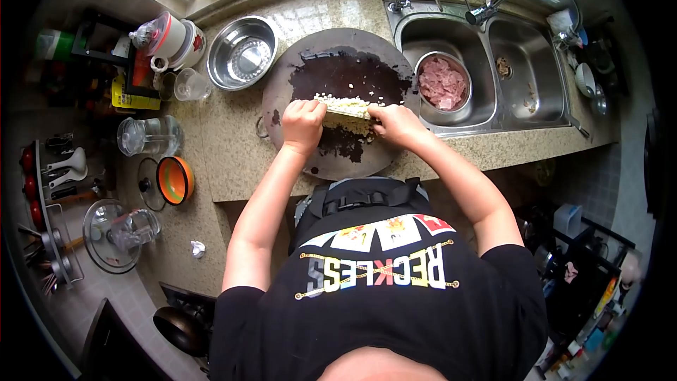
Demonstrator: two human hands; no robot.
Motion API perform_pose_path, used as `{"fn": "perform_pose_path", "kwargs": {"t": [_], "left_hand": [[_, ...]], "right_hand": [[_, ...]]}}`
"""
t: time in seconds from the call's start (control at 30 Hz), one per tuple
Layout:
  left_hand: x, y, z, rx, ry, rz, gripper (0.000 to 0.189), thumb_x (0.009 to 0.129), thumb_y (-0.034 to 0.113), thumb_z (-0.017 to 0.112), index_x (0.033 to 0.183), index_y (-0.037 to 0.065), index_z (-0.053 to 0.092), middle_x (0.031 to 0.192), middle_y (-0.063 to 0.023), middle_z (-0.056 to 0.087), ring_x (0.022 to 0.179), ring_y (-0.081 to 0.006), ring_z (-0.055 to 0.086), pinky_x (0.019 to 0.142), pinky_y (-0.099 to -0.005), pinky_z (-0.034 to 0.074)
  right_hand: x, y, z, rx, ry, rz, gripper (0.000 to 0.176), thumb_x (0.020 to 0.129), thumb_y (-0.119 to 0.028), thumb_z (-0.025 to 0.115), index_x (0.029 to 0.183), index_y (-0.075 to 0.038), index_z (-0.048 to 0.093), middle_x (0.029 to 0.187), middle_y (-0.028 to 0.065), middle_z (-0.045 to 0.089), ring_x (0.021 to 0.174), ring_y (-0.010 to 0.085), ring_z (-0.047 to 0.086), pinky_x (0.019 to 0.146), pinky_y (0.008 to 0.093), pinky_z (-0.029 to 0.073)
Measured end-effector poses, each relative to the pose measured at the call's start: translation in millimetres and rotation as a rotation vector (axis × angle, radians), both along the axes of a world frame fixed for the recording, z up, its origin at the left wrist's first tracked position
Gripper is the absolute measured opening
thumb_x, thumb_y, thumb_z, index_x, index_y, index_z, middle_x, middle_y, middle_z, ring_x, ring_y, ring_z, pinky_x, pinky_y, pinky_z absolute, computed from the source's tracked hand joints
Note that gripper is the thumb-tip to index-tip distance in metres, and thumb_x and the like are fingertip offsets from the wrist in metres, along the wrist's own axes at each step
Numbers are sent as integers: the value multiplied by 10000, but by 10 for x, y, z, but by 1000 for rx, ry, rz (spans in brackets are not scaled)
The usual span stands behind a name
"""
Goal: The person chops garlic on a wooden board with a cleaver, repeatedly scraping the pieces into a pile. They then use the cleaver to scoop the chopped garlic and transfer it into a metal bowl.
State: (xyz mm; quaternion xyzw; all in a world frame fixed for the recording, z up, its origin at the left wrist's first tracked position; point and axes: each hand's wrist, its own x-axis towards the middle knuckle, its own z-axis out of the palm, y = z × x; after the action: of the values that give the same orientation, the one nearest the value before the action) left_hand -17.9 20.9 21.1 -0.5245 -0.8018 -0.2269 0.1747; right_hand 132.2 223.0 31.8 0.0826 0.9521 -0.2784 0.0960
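Observation:
A round, dark, wet chopping board (345, 74) lies on the counter in front of me. Across its near half a knife (347, 112) stretches sideways between my two hands, its blade seen mostly edge-on. My left hand (303, 125) is closed in a fist at the left end of the knife. At the other end, the fingers of my right hand (396, 125) pinch it. Finely chopped pale bits, like minced garlic (345, 104), are heaped along the blade. More crumbs are scattered over the board on both sides of it.
To the right is a double sink (527, 63) with a bowl of sliced raw meat (443, 83) in its left basin. A steel bowl (242, 53) stands left of the board. Further left are a glass jug (149, 135), an orange bowl (175, 180) and a glass lid (111, 236).

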Motion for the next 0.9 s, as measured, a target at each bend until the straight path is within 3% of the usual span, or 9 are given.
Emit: {"fn": "perform_pose_path", "kwargs": {"t": [0.2, 0.27, 0.47, 0.73, 0.9], "left_hand": [[115, -43, 51, -12, 20, 30, 85, 694, 16, 589, 708, 99, 596, 764, -42, 648, 739, -240, 651, 682, -353, 516], [119, -102, -88, 32, 0, 48, 95, 699, 14, 591, 728, 101, 616, 768, -40, 658, 746, -236, 658, 684, -353, 520], [17, -243, -128, 97, -135, 66, 207, 706, -31, 602, 844, 98, 686, 828, -54, 707, 799, -264, 684, 737, -375, 536], [110, -104, 47, 14, -11, -17, 64, 709, 31, 581, 721, 93, 588, 753, -50, 626, 719, -246, 631, 681, -366, 506], [205, -155, 58, 0, 0, 11, 62, 702, 34, 588, 723, 93, 587, 734, -50, 612, 720, -241, 629, 679, -362, 503]], "right_hand": [[-24, 88, 36, -129, 68, 15, 225, 824, -154, 665, 1029, -72, 624, 892, 201, 679, 880, 396, 662, 764, 497, 523], [-111, 39, 130, 22, -43, 100, 229, 839, -181, 665, 1048, -90, 648, 918, 190, 694, 910, 385, 675, 793, 491, 540], [-187, -134, 469, 98, 17, 171, 160, 837, -132, 640, 978, -60, 661, 885, 200, 694, 880, 386, 685, 783, 482, 549], [74, -33, 15, -71, -9, 16, 269, 824, -175, 679, 1073, -93, 622, 895, 210, 681, 881, 411, 660, 757, 512, 515], [45, 5, 19, -129, 15, 33, 243, 816, -165, 677, 1038, -83, 621, 865, 210, 674, 870, 410, 656, 748, 504, 511]]}}
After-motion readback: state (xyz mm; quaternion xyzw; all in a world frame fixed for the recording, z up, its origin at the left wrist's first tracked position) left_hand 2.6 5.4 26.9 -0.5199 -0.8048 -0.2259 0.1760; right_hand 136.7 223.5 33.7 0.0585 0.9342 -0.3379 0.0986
